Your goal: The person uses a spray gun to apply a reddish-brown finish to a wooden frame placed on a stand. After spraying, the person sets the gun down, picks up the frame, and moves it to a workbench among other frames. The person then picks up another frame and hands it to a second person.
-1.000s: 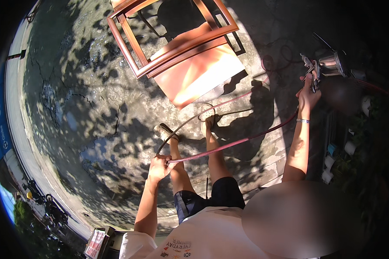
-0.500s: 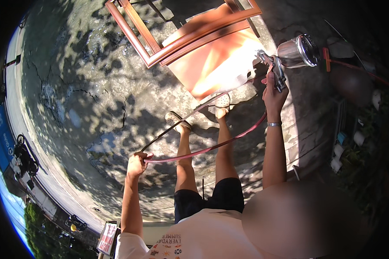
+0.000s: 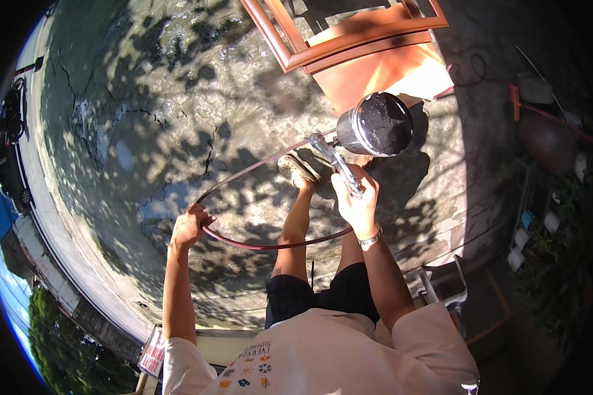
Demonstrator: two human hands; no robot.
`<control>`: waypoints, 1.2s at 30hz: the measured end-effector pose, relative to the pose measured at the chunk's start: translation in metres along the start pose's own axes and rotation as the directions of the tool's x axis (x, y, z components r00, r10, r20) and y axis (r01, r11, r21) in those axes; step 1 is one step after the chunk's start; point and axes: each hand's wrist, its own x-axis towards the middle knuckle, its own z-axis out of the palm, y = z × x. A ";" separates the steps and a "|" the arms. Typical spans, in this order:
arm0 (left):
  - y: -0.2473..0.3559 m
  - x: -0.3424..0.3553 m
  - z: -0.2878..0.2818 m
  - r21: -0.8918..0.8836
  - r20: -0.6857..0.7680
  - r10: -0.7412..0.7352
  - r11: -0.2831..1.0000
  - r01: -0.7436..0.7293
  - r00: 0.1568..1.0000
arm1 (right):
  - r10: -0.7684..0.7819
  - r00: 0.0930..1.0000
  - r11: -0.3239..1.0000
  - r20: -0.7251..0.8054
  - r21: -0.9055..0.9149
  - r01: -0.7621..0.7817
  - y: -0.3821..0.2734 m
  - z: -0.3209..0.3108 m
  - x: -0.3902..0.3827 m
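My right hand (image 3: 357,201) is wrapped round the handle of a metal spray gun (image 3: 333,158), whose nozzle end points to the left. Attached to the gun is a round cup (image 3: 352,128) with a dark, smeared lid facing up. My left hand (image 3: 189,226) is closed on a reddish air hose (image 3: 263,246), which sags in a loop toward my right wrist. Another stretch of the hose runs from my left hand up toward the gun. Beyond the cup stands a reddish-brown wooden furniture frame (image 3: 356,47) with an orange panel (image 3: 356,82).
Cracked concrete ground (image 3: 151,131) lies in patchy shade. My shoe (image 3: 296,170) is just left of the gun. A grey chair-like object (image 3: 451,283) stands right of my arm. More red hose and dark clutter (image 3: 547,145) lie at the far right; a road runs along the left.
My right hand has brought the spray gun left and nearer to me, away from the furniture, and the cup's lid now faces up. My left hand moved slightly left. The view has shifted.
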 end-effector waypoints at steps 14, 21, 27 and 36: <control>0.073 0.050 0.000 -0.008 0.003 0.016 1.000 -0.016 1.000 | 0.060 0.982 0.996 -0.177 -0.061 -0.072 0.030 -0.062 0.075; 0.127 0.093 0.001 0.022 0.054 0.023 0.999 -0.025 0.998 | 0.162 0.877 0.982 -0.452 -0.013 -0.189 0.090 -0.178 0.173; 0.191 0.134 -0.004 -0.049 0.106 0.010 0.999 -0.005 0.994 | 0.133 0.814 0.959 -0.565 -0.133 -0.249 0.127 -0.275 0.256; 0.196 0.149 0.003 -0.138 0.132 -0.026 0.989 0.044 0.991 | 0.081 0.738 0.979 -0.670 -0.086 -0.186 0.085 -0.292 0.278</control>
